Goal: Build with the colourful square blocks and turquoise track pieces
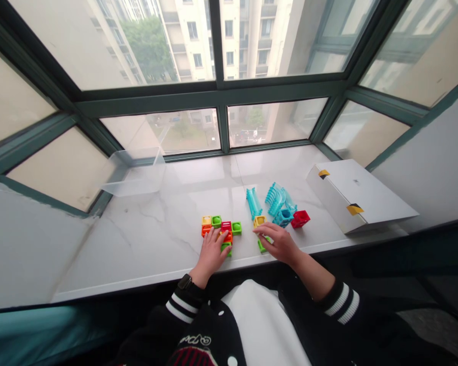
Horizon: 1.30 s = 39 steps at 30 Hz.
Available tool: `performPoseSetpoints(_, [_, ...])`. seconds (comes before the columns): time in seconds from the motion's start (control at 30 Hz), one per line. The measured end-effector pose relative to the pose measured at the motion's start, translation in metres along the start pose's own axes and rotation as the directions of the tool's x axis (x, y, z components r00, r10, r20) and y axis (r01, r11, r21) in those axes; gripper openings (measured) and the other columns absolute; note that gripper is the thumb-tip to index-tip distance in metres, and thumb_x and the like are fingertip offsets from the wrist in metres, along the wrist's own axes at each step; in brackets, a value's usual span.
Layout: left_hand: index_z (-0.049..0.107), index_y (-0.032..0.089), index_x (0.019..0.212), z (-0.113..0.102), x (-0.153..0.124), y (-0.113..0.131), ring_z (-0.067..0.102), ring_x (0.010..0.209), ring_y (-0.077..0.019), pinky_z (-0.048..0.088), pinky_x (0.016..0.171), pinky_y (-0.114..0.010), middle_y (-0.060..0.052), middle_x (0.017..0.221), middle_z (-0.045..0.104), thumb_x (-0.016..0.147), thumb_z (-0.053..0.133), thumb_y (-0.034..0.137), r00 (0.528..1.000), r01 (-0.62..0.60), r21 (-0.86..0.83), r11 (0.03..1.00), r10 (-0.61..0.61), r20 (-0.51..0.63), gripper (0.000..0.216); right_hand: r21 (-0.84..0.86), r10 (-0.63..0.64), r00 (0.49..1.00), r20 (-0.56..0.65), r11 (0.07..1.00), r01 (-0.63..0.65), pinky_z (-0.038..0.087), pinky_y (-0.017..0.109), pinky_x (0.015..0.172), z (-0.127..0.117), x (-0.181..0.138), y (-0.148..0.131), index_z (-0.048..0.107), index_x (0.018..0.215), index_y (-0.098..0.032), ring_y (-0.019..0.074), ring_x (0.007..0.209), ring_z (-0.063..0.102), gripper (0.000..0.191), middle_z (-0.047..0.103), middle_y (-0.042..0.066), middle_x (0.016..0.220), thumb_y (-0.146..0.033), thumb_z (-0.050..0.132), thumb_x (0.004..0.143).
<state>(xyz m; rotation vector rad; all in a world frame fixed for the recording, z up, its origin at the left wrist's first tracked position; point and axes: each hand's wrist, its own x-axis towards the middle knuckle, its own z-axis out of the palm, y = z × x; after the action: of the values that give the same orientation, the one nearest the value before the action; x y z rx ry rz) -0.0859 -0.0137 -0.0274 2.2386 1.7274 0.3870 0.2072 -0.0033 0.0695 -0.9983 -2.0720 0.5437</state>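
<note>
Head-cam shot looking down at a white marble counter [145,229] by a big window. The left hand [210,250], black watch [184,281] on the wrist, sits on top of a little cluster of plastic cube blocks [221,229] in yellow, green, orange and red. Fingers are spread wide, so that grip looks splayed rather than pinching anything. It covers the middle of the cluster, so I can't make out how those cubes sit underneath.

The right hand [277,243] lies palm down just to the right, fingers loosely together and pointing left, with a yellow cube [259,221] right by the fingertips and a green block [261,246] half hidden under them. Can't tell if it's pinching that green one.

Further right are teal curved track pieces [277,200], a teal cube [283,217] and a red cube [300,218]. A white box [361,195] with yellow tape sits at the right end, and a clear plastic tray [135,173] at the left.
</note>
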Motion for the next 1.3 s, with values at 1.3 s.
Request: performPoseSetpoints(1.3, [0.048, 0.025, 0.157, 0.018, -0.011, -0.001, 0.03, 0.157, -0.0379, 0.023, 0.129, -0.063, -0.013, 0.158, 0.05, 0.104, 0.053, 0.045, 0.988, -0.008, 0.037, 0.999, 0.013, -0.156, 0.057, -0.431, 0.447, 0.798, 0.405, 0.863, -0.264, 0.052, 0.038, 0.097, 0.089, 0.017, 0.006, 0.061, 0.134, -0.018, 0.0313, 0.119, 0.068, 0.039, 0.072, 0.017, 0.128, -0.023, 0.063, 0.095])
